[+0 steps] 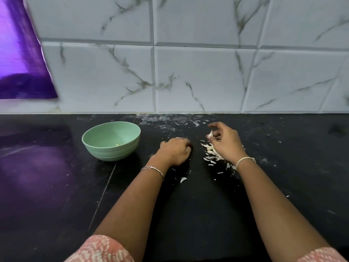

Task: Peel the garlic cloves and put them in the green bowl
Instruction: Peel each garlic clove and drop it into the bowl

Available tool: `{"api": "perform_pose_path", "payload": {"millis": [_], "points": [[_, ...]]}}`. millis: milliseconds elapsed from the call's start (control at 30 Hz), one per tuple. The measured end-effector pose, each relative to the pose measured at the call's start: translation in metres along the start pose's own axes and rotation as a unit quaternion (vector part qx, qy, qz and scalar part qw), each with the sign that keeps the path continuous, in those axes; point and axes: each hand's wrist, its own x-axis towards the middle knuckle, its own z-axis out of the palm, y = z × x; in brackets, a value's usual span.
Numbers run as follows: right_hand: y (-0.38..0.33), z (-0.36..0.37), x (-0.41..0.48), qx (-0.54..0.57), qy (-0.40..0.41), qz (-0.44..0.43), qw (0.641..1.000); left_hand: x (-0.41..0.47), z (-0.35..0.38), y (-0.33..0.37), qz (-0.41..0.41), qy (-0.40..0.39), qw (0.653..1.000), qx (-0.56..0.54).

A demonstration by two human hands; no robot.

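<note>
In the head view, your right hand (224,143) pinches a garlic clove (211,133) (some papery skin seems to cling to it) over the pile of peels (210,153). Your left hand (175,151) rests curled on the counter (198,205), and I cannot tell whether it holds anything. The green bowl (113,151) lies left of both hands, nearer the left one, so the clove must travel left past it.

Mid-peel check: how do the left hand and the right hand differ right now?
The left hand lies curled on the black stone counter, its contents hidden; the right hand pinches a whitish garlic piece. The left hand sits nearer the pale green ribbed bowl; the right hand is over the scattered white peel pile. Shared: a thin bracelet on each wrist.
</note>
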Motion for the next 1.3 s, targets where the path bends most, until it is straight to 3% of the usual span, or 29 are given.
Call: {"api": "perform_pose_path", "payload": {"millis": [100, 200, 400, 500, 567, 667, 733, 933, 1300], "points": [[0.008, -0.01, 0.004, 0.006, 0.029, 0.031, 0.999, 0.011, 0.006, 0.017, 0.046, -0.019, 0.999, -0.004], [0.007, -0.011, 0.005, 0.018, 0.044, 0.041, 0.998, 0.017, 0.01, 0.03, 0.09, -0.018, 0.986, -0.137], [0.004, -0.012, 0.007, 0.088, 0.047, 0.064, 0.993, 0.017, -0.002, 0.02, 0.056, 0.107, 0.919, -0.375], [-0.006, -0.014, 0.001, 0.22, -0.008, 0.092, 0.971, 0.008, -0.013, 0.005, 0.036, 0.141, 0.921, -0.361], [-0.018, -0.012, -0.006, 0.297, -0.07, 0.102, 0.947, 0.001, -0.019, -0.005, 0.048, 0.121, 0.926, -0.354], [-0.032, -0.001, -0.016, 0.338, -0.144, 0.105, 0.924, -0.01, -0.02, -0.012, 0.065, 0.067, 0.928, -0.359], [-0.038, 0.006, -0.019, 0.352, -0.168, 0.104, 0.915, -0.017, -0.02, -0.016, 0.062, 0.084, 0.935, -0.34], [-0.041, 0.011, -0.023, 0.387, -0.181, 0.107, 0.898, -0.031, -0.014, -0.018, 0.023, 0.147, 0.905, -0.398], [-0.041, 0.013, -0.025, 0.384, -0.163, 0.119, 0.901, -0.039, -0.01, -0.009, -0.04, 0.153, 0.862, -0.482]]}}
